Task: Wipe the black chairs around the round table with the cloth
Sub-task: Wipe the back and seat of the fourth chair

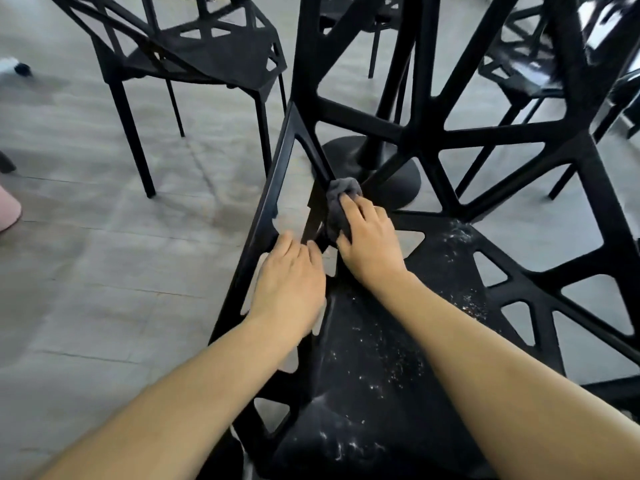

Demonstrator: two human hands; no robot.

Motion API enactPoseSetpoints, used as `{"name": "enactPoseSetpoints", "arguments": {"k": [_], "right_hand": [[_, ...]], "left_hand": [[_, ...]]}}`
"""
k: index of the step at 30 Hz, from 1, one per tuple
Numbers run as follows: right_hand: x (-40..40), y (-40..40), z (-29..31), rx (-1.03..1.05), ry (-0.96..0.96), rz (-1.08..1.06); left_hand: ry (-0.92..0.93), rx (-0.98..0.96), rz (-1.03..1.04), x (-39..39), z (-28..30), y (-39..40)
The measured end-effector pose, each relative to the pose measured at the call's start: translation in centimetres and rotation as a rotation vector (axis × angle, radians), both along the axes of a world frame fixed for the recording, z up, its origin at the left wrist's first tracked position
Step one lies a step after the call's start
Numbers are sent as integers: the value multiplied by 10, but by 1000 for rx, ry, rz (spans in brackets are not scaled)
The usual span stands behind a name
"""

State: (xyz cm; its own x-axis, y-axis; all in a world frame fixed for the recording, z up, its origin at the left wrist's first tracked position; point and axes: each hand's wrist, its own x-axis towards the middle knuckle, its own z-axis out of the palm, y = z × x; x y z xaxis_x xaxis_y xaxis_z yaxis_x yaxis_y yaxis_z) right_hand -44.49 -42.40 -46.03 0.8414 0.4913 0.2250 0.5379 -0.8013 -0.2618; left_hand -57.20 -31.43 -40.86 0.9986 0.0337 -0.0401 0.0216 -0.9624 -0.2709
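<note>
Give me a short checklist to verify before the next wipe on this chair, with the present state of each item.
1. Cloth held by right hand: ok.
2. Cloth touching the chair strut: ok.
3. Left hand steadying the frame: ok.
4. Seat free of white specks: not ok, many remain.
5. Other chair wiped already: cannot tell.
6. Cloth clean enough: cannot tell.
</note>
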Motion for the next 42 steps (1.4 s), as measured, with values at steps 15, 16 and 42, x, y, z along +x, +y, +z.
{"name": "enactPoseSetpoints", "arguments": {"k": [15,16,42], "right_hand": [[-31,-37,21,-197,79,-154],[-33,-47,22,-137,141,-158],[7,31,24,-37,200,-251]], "left_hand": [[-17,-20,33,10,10,-2],[-11,-8,38,11,10,-3],[57,-110,15,19,25,-9]]}}
